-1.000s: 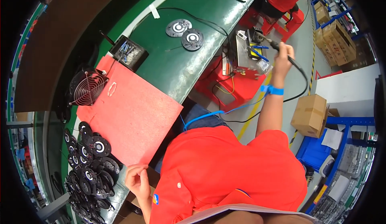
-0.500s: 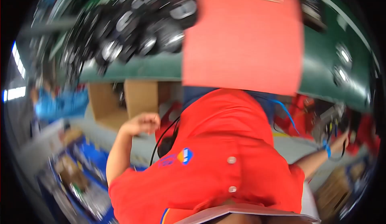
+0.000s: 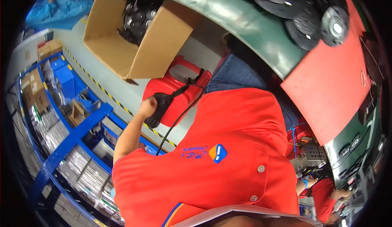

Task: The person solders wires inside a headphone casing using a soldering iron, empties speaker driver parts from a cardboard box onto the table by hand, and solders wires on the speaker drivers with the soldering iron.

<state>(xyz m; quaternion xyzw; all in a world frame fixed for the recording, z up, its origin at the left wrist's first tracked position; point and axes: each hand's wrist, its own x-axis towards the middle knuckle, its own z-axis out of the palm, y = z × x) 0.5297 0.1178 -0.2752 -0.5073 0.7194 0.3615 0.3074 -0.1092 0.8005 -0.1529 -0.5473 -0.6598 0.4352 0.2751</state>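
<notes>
Shirt: an orange shirt (image 3: 228, 161) fills the lower centre of the frame, 2 buttons showing on its placket.
Left hand: the left hand (image 3: 148, 104), left of centre, is closed in a fist around a black device (image 3: 160, 109) with a black cable (image 3: 175, 121) trailing down toward the shirt.
Right hand: not in view; its grip cannot be told.
Held thing: the black device sits in the fist just in front of a red plastic stool (image 3: 175, 92), touching or nearly touching its edge; which of the 2 I cannot tell.
Step in hand: judged from the pose, the person is turned to the side with the device drawn off the bench and held low by the stool.
Next move: it would call for keeping the cable free of the stool's edge and the fist firm, since the cable hangs slack across the body.
Box: a cardboard box (image 3: 122, 51), upper left, stands open on the floor with black round parts (image 3: 139, 17) piled inside.
Bench: a green bench (image 3: 245, 19) curves across the top, carrying black discs (image 3: 322, 19) and a red mat (image 3: 335, 92) at the right.
Racks: blue shelving (image 3: 65, 145) runs down the left edge.
Co-worker: a second person in an orange sleeve (image 3: 322, 194) sits at the lower right.
</notes>
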